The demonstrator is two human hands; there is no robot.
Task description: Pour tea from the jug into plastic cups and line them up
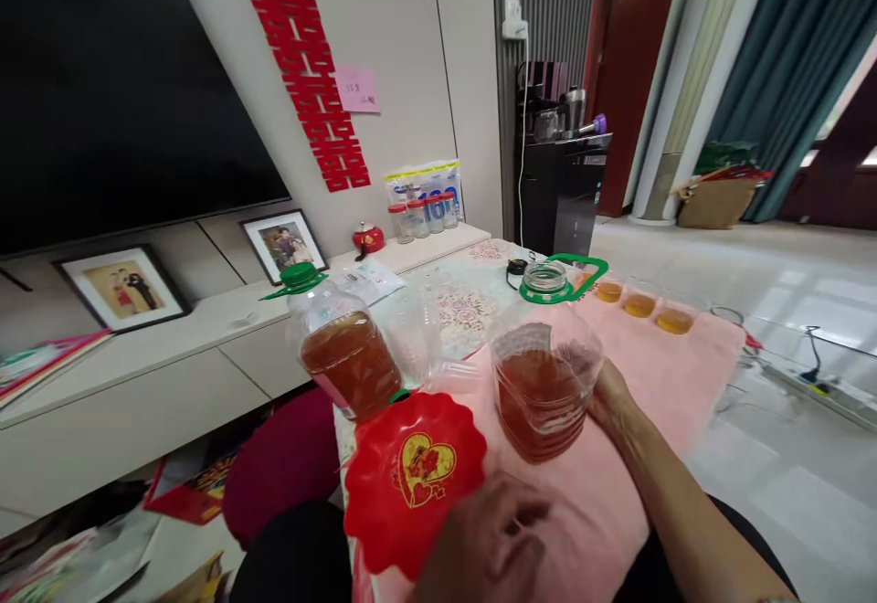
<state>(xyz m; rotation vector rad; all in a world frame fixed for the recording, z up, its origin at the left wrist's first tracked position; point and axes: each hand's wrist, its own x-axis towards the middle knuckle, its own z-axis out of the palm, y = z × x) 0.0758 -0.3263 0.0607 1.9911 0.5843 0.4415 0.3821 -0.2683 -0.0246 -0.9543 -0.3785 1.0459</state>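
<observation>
In the right hand, fingers curled, a jug is upright, mouth up; left hand blurred, grip unclear.

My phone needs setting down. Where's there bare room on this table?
Widest: the pink cloth between the right forearm and the three drinks. A smaller patch lies in front of the open jug, between the left hand and that forearm. The left side is crowded: capped jug, clear cups, red dish.

Home living room: television, framed photos, curtain
</observation>
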